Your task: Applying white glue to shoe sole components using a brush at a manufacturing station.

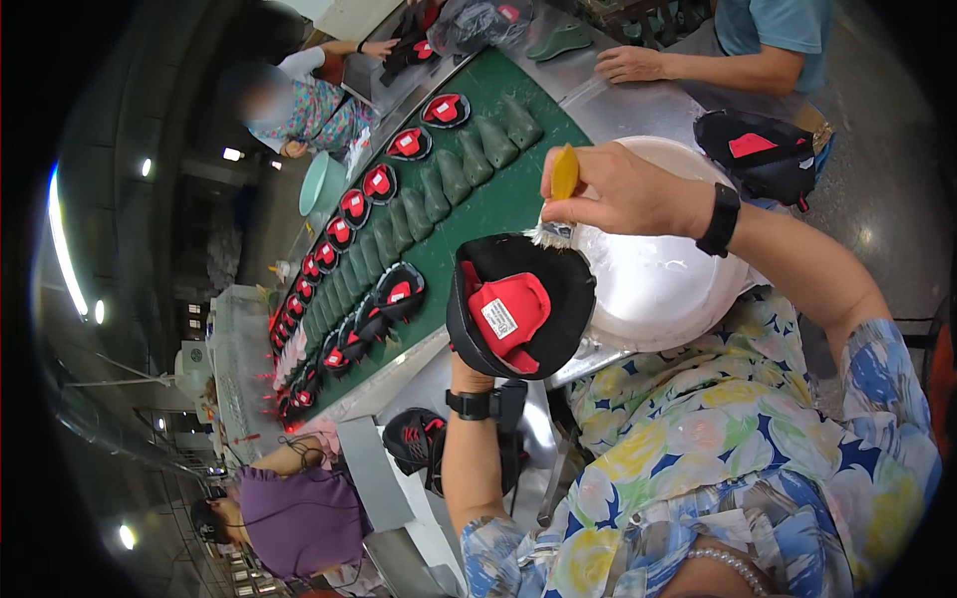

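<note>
My left hand (471, 371) holds up a black shoe upper (570, 289) from below, most of its fingers hidden behind it. The upper's opening faces me, showing a red lining (528, 289) with a white label. In my right hand (638, 189) is a paintbrush (564, 179) with a yellow handle, gripped between thumb and fingers. Its pale bristles are at the upper's far rim, apparently touching it. Just right of the upper stands a wide white basin (658, 289) with white liquid inside, partly behind my right hand.
A green table (498, 85) carries rows of black-and-red uppers (380, 183) and green shoe lasts (452, 177). Another upper (758, 145) lies beyond the basin. Black shoes (414, 439) sit near my left forearm. Co-workers are at far left, lower left and top right, one person's hand (633, 65) on the metal surface.
</note>
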Motion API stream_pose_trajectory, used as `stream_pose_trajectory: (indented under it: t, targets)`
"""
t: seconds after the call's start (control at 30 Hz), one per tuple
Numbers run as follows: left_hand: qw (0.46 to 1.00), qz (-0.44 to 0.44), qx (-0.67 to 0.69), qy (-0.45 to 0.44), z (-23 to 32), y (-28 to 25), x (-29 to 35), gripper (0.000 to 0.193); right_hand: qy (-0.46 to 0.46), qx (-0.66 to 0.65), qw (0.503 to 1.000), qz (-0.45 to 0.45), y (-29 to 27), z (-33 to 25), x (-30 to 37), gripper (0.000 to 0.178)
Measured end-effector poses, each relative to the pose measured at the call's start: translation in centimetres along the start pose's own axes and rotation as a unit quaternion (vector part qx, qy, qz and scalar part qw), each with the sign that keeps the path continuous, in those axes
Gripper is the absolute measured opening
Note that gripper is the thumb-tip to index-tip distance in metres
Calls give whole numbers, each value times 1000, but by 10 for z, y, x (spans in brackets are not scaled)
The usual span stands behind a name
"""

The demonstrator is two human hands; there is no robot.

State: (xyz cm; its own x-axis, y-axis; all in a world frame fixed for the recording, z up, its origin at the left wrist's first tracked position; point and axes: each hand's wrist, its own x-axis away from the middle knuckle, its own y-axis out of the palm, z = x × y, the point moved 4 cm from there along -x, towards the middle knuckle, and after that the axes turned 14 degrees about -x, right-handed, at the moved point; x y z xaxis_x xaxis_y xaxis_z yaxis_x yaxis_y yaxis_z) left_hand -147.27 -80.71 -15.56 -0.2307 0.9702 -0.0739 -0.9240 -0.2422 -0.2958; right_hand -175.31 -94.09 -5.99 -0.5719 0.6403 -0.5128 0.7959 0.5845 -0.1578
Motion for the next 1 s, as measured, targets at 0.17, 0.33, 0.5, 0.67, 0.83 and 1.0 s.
stream_pose_trajectory:
  t: [0.17, 0.33, 0.5, 0.67, 0.83, 1.0]
  targets:
    - [992, 80, -43, 82, -1, 24, -9, 47, 113, 33, 988, 100, -9, 12, 27, 40]
    - [972, 160, -90, 148, -5, 42, -9, 48, 187, -46, 964, 182, 11, 17, 54, 39]
    - [943, 203, -102, 245, 9, 44, -3, 53, 285, -176, 926, 173, 26, 25, 72, 38]
    - [921, 151, -301, 193, 22, 12, 1, 47, 187, -174, 951, 176, 11, 16, 67, 33]
    - [871, -153, 416, -211, -19, 34, 13, 58, 48, -50, 992, 110, -8, 5, 57, 22]
    - [670, -294, 644, -223, 10, 113, 39, 58, -167, -46, 985, -5, 17, -22, 50, 17]
